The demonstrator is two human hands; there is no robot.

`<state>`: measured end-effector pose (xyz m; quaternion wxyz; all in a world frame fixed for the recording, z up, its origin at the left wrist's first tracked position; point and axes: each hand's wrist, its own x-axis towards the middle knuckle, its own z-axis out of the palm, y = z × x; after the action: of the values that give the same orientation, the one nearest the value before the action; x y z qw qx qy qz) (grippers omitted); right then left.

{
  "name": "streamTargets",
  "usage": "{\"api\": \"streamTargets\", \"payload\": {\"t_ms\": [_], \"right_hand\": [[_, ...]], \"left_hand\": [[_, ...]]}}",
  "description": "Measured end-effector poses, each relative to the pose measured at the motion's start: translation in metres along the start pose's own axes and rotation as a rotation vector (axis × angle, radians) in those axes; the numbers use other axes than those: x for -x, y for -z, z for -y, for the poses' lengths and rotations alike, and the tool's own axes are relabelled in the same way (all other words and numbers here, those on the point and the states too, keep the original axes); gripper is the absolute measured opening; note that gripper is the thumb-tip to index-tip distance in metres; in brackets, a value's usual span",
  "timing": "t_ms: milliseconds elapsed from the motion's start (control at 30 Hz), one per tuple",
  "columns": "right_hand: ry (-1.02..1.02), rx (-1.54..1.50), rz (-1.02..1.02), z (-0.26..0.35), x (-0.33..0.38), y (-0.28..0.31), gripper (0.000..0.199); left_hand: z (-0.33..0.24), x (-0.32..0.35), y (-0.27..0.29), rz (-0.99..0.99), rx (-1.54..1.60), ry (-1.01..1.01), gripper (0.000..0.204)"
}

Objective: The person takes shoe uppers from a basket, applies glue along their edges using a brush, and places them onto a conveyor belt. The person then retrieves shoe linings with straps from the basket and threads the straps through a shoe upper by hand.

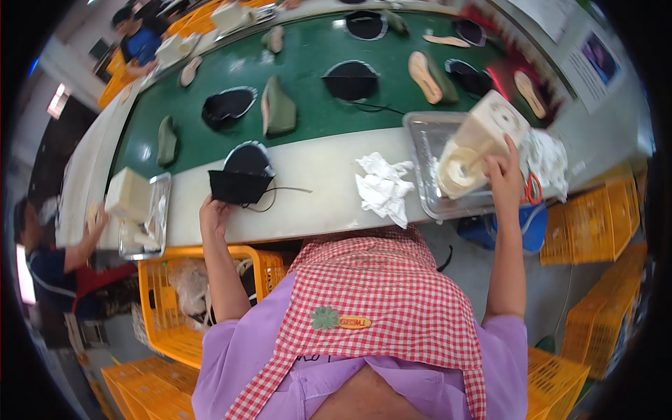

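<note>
Pinching the near edge of the black fabric piece (241,187) between thumb and fingers, the left hand (215,217) holds it at half past ten from the apron (378,301)! Over at one o'clock, the right hand (505,173) curls at the mouth of the cream container (495,120) in a metal tray (424,168); whether it grips a handle, cannot tell. Reads like a dipping step; next move likely calls for lifting out cleanly, black piece held steady. Crumpled white cloth (383,190) at twelve, green belt (308,119) beyond, olive wedge (281,112) at eleven.
</note>
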<state>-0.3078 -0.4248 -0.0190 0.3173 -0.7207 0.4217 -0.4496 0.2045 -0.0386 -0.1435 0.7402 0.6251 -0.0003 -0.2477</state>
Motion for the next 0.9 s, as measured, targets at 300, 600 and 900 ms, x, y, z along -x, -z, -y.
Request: {"api": "streamTargets", "payload": {"t_ms": [300, 600, 900], "right_hand": [[0.399, 0.237, 0.296, 0.023, 0.060, -0.099, 0.039], [0.590, 0.529, 0.539, 0.018, 0.091, -0.173, 0.053], [0.571, 0.503, 0.538, 0.015, 0.095, -0.183, 0.049]], "left_hand": [[-0.005, 0.066, 0.010, 0.025, 0.195, 0.285, 0.029], [0.012, 0.105, -0.033, 0.016, 0.626, 0.367, 0.020], [-0.018, 0.075, -0.045, -0.013, 0.638, 0.325, 0.015]]}}
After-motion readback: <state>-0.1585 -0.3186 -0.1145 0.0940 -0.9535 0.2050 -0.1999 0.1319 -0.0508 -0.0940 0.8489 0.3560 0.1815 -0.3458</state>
